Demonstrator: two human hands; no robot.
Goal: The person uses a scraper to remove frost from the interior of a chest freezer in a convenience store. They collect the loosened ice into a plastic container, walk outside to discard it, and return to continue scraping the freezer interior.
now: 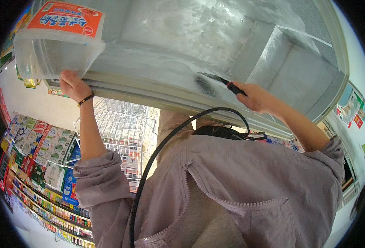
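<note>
My left hand [73,86] grips the lower rim of a clear plastic tub [61,54], beside the front edge of a chest freezer [157,99]. The tub lies tipped over, its orange printed label [66,18] facing up and bearing writing. In my right hand [256,97] is a hand tool [236,89] with a black handle and a red collar. Its thin dark blade points left against the freezer's frosted inner wall [157,65]; the exact kind of tool is unclear. Below the blade a dark blurred patch, perhaps its shadow, shows on the wall.
A raised step [297,68] fills the freezer's right end. White wire baskets [120,124] stand below the front edge, at left. Shelves with packaged goods [46,148] are at lower left. A black cable [167,136] loops across my front.
</note>
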